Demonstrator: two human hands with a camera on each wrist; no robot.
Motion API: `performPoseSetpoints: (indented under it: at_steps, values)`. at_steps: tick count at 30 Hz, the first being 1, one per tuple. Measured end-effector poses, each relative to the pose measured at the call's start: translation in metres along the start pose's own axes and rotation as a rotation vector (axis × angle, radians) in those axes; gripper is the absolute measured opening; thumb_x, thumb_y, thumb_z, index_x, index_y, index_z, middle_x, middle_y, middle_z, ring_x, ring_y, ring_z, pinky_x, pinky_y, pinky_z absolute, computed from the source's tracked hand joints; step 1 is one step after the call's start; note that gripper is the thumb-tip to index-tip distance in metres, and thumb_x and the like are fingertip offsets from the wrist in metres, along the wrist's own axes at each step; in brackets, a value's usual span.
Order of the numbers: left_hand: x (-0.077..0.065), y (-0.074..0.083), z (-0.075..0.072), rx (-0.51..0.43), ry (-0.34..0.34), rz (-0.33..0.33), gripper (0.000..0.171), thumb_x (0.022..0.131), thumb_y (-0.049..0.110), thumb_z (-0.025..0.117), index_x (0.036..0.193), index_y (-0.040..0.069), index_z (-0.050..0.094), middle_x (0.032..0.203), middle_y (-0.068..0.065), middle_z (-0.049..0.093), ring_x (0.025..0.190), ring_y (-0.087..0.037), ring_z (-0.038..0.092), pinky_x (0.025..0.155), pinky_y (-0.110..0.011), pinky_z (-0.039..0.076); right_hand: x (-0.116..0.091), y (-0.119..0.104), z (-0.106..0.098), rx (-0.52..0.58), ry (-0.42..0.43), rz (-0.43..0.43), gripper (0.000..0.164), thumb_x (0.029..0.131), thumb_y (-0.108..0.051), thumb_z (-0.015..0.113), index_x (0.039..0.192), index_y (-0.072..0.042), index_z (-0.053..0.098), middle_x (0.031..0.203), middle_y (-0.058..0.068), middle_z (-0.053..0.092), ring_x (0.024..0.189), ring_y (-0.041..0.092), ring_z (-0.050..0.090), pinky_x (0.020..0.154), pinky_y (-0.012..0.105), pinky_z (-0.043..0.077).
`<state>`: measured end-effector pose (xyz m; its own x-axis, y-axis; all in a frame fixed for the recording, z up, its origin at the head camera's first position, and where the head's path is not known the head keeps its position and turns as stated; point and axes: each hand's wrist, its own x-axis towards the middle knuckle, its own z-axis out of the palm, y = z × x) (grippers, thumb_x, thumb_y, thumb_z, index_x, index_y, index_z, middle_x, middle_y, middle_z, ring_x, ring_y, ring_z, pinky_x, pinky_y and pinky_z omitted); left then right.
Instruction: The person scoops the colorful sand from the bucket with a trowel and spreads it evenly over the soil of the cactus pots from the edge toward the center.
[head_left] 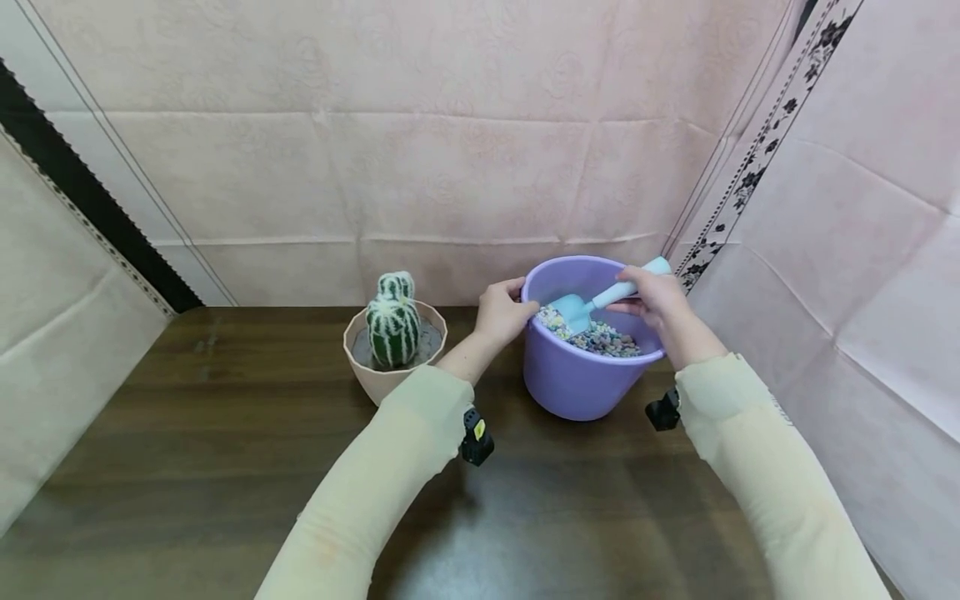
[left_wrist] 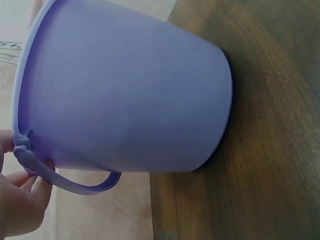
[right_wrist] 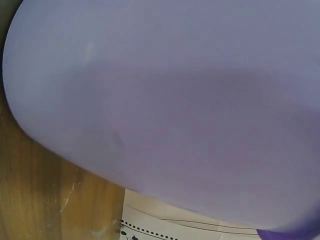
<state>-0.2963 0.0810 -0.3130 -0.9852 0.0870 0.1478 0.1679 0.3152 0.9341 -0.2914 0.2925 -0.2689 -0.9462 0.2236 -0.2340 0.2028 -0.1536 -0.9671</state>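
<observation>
We'd L hand (head_left: 501, 313) pinching the purple bucket (head_left: 576, 385) at its rim, R hand (head_left: 654, 298) gripping the blue shovel (head_left: 613, 293) amid pebbles (head_left: 609, 340), bucket nr far R corner of table (head_left: 240, 433); to scoop well, we prob needed a braced rim & level blade

From above and behind the bare left hand (head_left: 504, 317) and bare right hand (head_left: 654, 297), the head view looks forward and down; sideways-turned wrist views closely face the round purple plastic bucket (head_left: 581, 387) all three share.
</observation>
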Motion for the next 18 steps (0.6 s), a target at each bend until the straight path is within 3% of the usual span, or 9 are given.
performPoseSetpoints:
  at_steps: [11, 18]
  values:
    - [0.000, -0.001, -0.001, -0.034, -0.009, -0.017, 0.051, 0.081, 0.007, 0.065, 0.130, 0.000, 0.053, 0.120, -0.015, 0.064, 0.109, -0.021, 0.062, 0.086, -0.026, 0.055, -0.010, -0.007, -0.007, 0.196, 0.001, 0.013, 0.013, 0.086, 0.002, 0.050, 0.095, -0.004, 0.043, 0.066, 0.004, 0.060, 0.059, 0.017, 0.067, 0.062, 0.031, 0.059]
    - [-0.001, -0.002, -0.002, -0.052, -0.026, -0.002, 0.052, 0.081, 0.006, 0.064, 0.131, -0.001, 0.051, 0.121, -0.016, 0.063, 0.110, -0.022, 0.062, 0.086, -0.027, 0.055, -0.017, -0.014, -0.014, 0.280, 0.010, 0.007, 0.007, 0.086, 0.001, 0.051, 0.082, -0.004, 0.052, 0.069, 0.006, 0.060, 0.061, 0.018, 0.066, 0.060, 0.032, 0.059]
